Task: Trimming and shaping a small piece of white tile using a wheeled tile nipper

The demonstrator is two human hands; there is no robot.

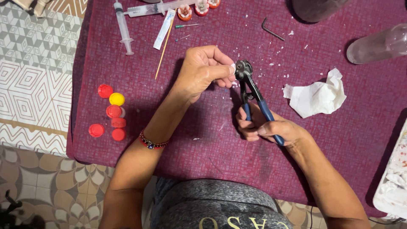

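My right hand (267, 126) grips the blue handles of a pair of wheeled nippers (250, 87), whose dark round jaws point away from me. My left hand (204, 70) pinches a small white piece (232, 68) between thumb and fingers and holds it against the jaws. Both hands hover over a maroon cloth (322, 140) on the table. Small white chips (275, 63) lie scattered on the cloth beyond the jaws. A beaded red bracelet (151, 142) sits on my left wrist.
Red and yellow bottle caps (112, 112) lie at the left. Two syringes (124, 27), a wooden skewer (165, 46) and a hex key (271, 30) lie at the back. A crumpled white tissue (317, 95), a clear bottle (379, 44) and a white tray (392, 182) are at the right.
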